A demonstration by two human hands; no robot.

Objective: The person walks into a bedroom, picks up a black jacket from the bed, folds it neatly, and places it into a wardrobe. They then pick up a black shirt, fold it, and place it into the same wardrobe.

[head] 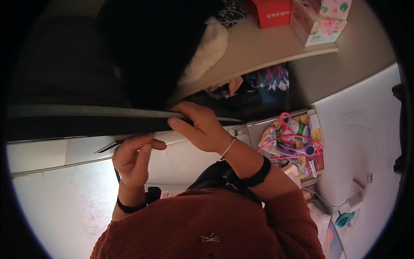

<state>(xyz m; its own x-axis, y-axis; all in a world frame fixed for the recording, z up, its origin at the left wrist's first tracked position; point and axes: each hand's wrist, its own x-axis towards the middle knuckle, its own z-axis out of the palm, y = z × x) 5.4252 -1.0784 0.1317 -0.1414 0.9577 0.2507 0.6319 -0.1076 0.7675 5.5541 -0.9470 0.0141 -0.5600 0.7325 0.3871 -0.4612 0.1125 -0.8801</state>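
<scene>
My right hand is at the middle of the view, with a thin light bracelet and a black strap on its arm. Its fingers and thumb close around the grey strip along the edge of a long dark panel. Lower and to the left, my left hand is just below the dark edge, fingers bent and thumb apart from them, with nothing seen in it. A large black shape, too dark to make out, hangs above the strip, beside a white fluffy item.
A pale shelf at the top right bears a red box and a floral box. Dark and patterned fabric lies beneath it. At right, a pink hanger lies over a filled drawer; a corded plug is on the wall.
</scene>
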